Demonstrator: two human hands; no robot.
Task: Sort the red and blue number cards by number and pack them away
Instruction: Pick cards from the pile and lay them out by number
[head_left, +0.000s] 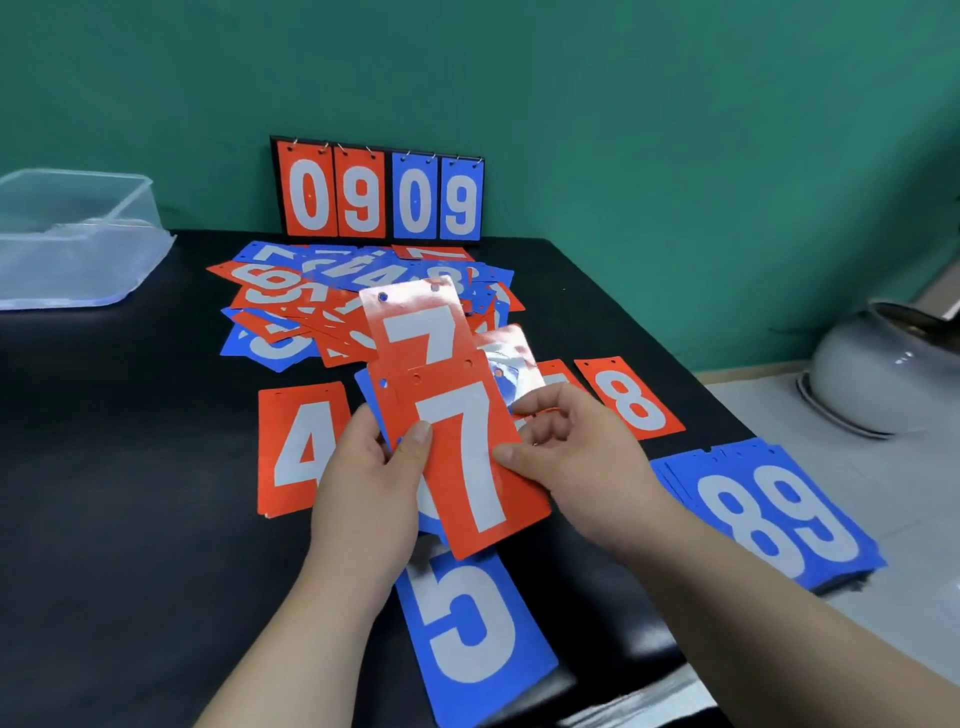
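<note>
My left hand (366, 483) grips a fanned bunch of cards above the table, thumb on the front red 7 card (467, 462). A second red 7 card (415, 327) sticks up behind it, with blue cards behind those. My right hand (566, 462) pinches the front card's right edge and holds a glossy card (506, 364) between its fingers. On the black table lie a red 4 card (298, 447), a red 8 card (631, 397), a blue 5 card (467, 629), and blue 8 and 9 stacks (769, 514). A loose pile of red and blue cards (322, 306) lies farther back.
A scoreboard stand (382, 195) showing 09 09 leans on the green wall. A clear plastic box (72, 234) sits at the table's far left. A white ceramic pot (883, 369) stands on the pale counter to the right, beyond the table edge.
</note>
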